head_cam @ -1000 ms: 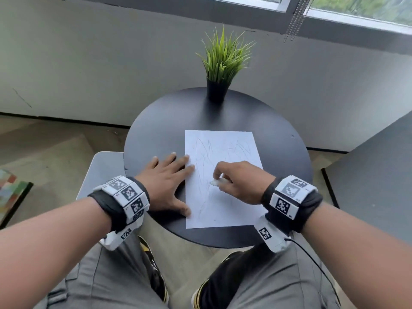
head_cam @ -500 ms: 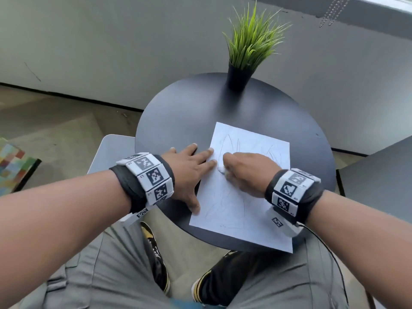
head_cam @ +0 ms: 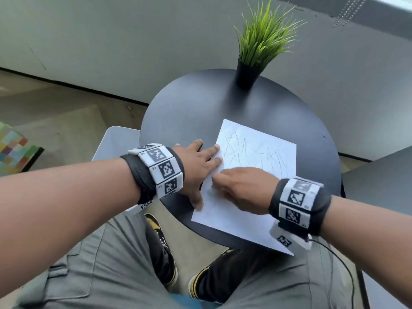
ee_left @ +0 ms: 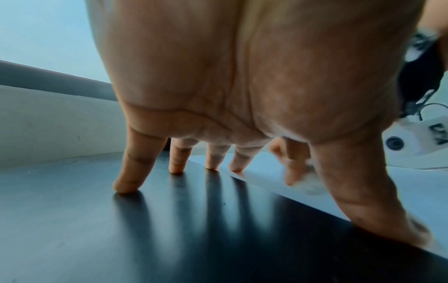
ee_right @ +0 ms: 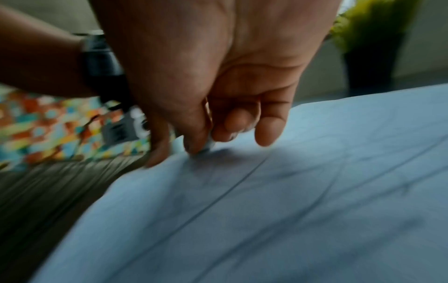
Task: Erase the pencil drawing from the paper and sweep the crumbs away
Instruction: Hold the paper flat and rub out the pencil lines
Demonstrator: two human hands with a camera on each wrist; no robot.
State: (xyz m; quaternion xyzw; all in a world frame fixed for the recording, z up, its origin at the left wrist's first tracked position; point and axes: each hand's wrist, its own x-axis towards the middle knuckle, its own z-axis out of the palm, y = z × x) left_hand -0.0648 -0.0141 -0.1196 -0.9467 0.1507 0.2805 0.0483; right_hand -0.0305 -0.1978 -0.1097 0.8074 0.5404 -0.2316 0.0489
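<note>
A white sheet of paper with grey pencil scribbles lies skewed on the round black table, its near corner hanging over the table's front edge. My left hand lies flat with spread straight fingers, pressing the paper's left edge. My right hand rests on the paper's middle, its thumb and fingers pinching a small white eraser against the sheet. The right wrist view is motion-blurred. I see no crumbs clearly.
A potted green grass plant stands at the table's far edge. A white stool sits left of the table, another dark tabletop to the right. A multicoloured rug lies on the floor at left.
The paper has turned clockwise and slid towards me, so its near corner overhangs the table. My right hand moved up, then back down the sheet with the eraser. The left hand kept pressing.
</note>
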